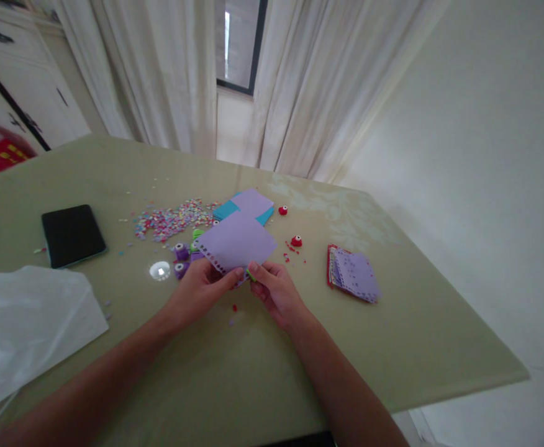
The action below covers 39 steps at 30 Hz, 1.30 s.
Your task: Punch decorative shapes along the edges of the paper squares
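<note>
A lilac paper sheet (237, 243) with a row of punched holes along its near edge is held above the table. My left hand (201, 290) pinches the sheet's near edge from the left. My right hand (274, 292) is closed on a small green punch (250, 274) at that same edge. Small purple and green punches (182, 253) lie just left of the sheet. Two red punches (296, 241) sit to the right. A stack of lilac and teal sheets (248, 205) lies behind.
Coloured paper confetti (172, 219) is scattered on the olive table (235, 366). A black tablet (72, 234) and a white plastic bag (27, 323) lie at left. A pile of punched lilac sheets on red ones (353, 274) sits at right. Curtains hang behind.
</note>
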{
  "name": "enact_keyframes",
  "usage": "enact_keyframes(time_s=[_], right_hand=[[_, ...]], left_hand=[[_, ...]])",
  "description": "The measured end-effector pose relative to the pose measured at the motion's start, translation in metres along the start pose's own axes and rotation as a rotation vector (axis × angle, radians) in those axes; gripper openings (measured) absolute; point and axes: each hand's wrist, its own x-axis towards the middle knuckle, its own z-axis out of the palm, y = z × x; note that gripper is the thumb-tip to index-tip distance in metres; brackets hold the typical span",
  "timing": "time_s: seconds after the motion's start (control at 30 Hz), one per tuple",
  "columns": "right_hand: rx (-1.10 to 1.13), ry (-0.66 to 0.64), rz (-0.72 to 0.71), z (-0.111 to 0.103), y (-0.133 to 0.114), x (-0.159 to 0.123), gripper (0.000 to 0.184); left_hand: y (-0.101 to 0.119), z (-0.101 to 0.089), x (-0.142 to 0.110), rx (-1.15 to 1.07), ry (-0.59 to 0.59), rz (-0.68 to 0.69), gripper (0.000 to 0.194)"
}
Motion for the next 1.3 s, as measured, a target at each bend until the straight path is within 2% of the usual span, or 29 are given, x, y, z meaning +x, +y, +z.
enact_keyframes(time_s=[0.43,0.7,1.3], right_hand=[[-0.040,-0.005,-0.032,0.000,0.001,0.001,0.057],[-0.089,-0.002,-0.064,0.000,0.002,0.001,0.060],[-0.154,0.013,-0.085,-0.001,0.003,0.001,0.059]], left_hand=[[0.000,0.002,0.000,-0.016,-0.008,-0.009,0.034],[0.003,0.003,0.000,-0.033,0.000,0.043,0.019],[0.009,0.006,-0.003,-0.008,0.011,0.012,0.024]])
